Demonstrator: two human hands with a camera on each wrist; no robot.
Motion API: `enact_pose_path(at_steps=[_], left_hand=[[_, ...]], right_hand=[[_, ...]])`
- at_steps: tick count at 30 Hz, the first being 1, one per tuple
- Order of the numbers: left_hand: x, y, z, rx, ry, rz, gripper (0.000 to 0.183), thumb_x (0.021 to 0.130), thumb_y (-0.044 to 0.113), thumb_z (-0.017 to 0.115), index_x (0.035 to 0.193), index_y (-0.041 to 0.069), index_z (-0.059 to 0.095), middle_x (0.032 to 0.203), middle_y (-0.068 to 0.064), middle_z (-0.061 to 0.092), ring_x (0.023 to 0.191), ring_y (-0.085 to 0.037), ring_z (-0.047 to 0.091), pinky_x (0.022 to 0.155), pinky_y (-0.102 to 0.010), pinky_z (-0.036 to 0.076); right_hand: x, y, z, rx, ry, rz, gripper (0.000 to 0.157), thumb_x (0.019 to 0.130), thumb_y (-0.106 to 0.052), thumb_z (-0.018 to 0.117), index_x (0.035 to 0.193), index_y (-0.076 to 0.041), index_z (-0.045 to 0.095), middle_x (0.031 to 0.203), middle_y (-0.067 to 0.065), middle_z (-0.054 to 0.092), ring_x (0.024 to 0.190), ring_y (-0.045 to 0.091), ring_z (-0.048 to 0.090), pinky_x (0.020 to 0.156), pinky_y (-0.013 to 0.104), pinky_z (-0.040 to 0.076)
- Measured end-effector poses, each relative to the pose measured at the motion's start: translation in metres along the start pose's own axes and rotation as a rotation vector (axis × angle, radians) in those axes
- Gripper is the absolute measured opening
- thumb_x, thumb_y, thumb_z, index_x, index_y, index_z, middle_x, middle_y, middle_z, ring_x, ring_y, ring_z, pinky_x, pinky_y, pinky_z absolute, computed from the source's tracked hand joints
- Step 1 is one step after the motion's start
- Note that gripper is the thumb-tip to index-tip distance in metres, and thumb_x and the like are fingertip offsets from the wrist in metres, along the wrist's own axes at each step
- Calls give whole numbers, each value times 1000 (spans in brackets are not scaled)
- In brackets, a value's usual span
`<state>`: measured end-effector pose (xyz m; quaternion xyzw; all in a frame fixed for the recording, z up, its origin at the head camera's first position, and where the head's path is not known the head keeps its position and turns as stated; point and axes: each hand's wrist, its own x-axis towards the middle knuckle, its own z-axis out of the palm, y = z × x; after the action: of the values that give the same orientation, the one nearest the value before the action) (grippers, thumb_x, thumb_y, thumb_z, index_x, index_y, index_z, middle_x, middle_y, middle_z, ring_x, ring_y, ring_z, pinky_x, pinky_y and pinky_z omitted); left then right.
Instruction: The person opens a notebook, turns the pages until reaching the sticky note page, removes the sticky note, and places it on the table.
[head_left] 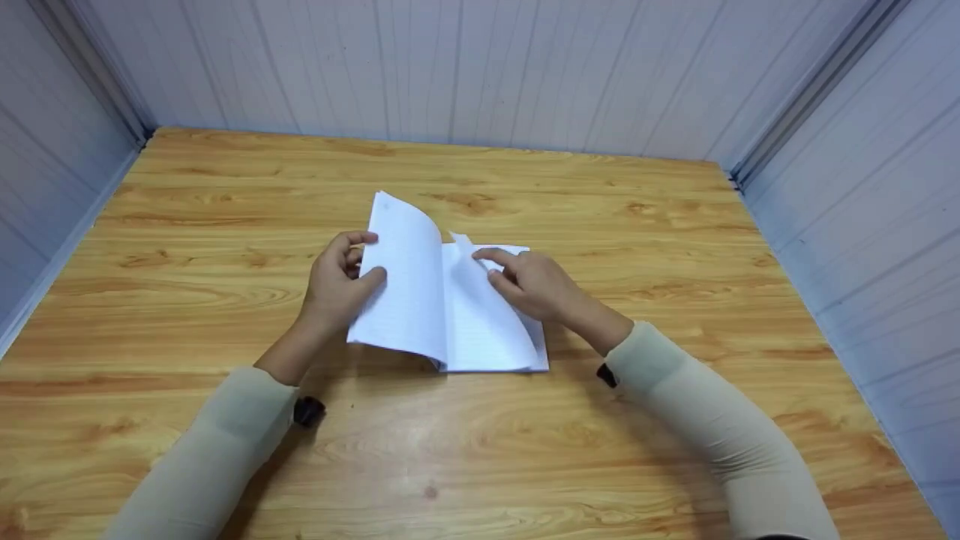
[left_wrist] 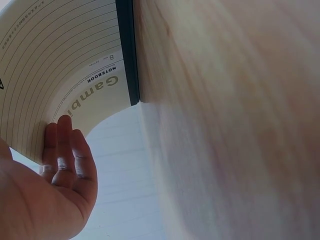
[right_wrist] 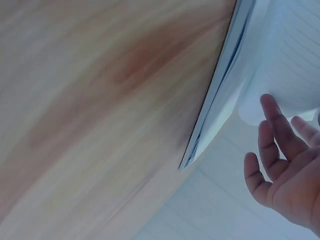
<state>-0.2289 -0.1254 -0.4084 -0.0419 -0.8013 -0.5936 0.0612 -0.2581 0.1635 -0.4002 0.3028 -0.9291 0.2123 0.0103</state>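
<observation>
Left hand point(head_left: 334, 281): clamped on notebook's point(head_left: 420, 292) raised left half, thumb in front, fingers behind the cover point(left_wrist: 75, 50).
Notebook: open on table point(head_left: 600, 210), between the hands.
Page point(head_left: 491, 319): lifted, curling over right half.
Right hand point(head_left: 544, 285): fingertips at its upper edge; cannot tell whether they pinch.

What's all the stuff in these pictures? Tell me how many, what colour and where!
table: one, yellow-brown wood, across the head view
walls: three, whitish, behind the table and at its left and right
notebook: one, white pages, beige printed cover, dark spine strip; open mid-table
gadgets: two, black, one at each wrist
sleeves: two, pale greenish-beige, on the arms
left hand: one, bare, holding the notebook's raised left part
right hand: one, bare, at a lifted page
</observation>
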Motion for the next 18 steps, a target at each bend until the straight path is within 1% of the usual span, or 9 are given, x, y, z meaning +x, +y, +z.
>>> enact_pose_path(at_steps=[2, 3, 5, 7, 9, 10, 13, 18], left_hand=[[-3, 6, -1, 5, -4, -1, 43, 82, 1, 59, 125, 1, 53, 80, -2, 58, 69, -9, 47, 65, -17, 40], [-5, 11, -1, 4, -5, 0, 43, 82, 0, 58, 125, -1, 53, 80, -3, 58, 68, -9, 47, 65, -17, 40], [-10, 22, -2, 3, -9, 2, 42, 82, -1, 58, 124, -3, 53, 81, -4, 59, 68, -9, 47, 65, -17, 39], [-13, 29, -3, 5, -15, 10, 41, 82, -1, 58, 123, -5, 52, 81, -5, 61, 68, -8, 47, 65, -17, 39], [-15, 33, -3, 8, -19, 18, 41, 82, -1, 57, 123, -6, 52, 80, -5, 60, 68, -7, 46, 65, -17, 38], [-16, 33, -4, 11, -19, 19, 41, 82, -1, 57, 123, -6, 52, 78, -3, 59, 67, -7, 46, 64, -17, 38], [-13, 29, -3, 13, -16, 16, 41, 83, -1, 57, 123, -5, 52, 75, 0, 54, 66, -7, 44, 63, -18, 37], [-3, 9, 0, 23, -5, 5, 41, 85, 3, 60, 125, -1, 53, 76, 2, 54, 67, -8, 43, 63, -19, 36]], right_hand=[[-1, -2, 2, -27, -26, -15, 38, 99, -29, 43, 134, -25, 55, 55, -5, 45, 51, 12, 40, 54, 28, 35], [-1, -3, 4, -40, -40, -15, 38, 99, -29, 43, 135, -26, 54, 58, -5, 49, 54, 13, 43, 56, 29, 37], [-2, -5, 6, -69, -67, -15, 40, 98, -31, 44, 137, -28, 51, 68, -2, 59, 63, 16, 50, 63, 32, 41], [-2, -7, 8, -94, -102, -16, 41, 98, -33, 44, 139, -30, 48, 80, 0, 66, 73, 19, 54, 71, 37, 44], [-2, -9, 10, -115, -135, -18, 44, 98, -36, 44, 141, -30, 45, 90, 0, 69, 81, 22, 56, 78, 42, 45], [-2, -11, 10, -125, -151, -22, 45, 98, -37, 44, 142, -31, 44, 92, 1, 69, 83, 24, 57, 81, 45, 44], [-2, -15, 12, -143, -185, -30, 47, 97, -41, 45, 143, -31, 42, 99, 0, 69, 90, 26, 58, 87, 49, 43], [-1, -22, 14, -149, -213, -27, 52, 96, -46, 47, 145, -32, 39, 113, 0, 66, 103, 26, 57, 88, 48, 42]])
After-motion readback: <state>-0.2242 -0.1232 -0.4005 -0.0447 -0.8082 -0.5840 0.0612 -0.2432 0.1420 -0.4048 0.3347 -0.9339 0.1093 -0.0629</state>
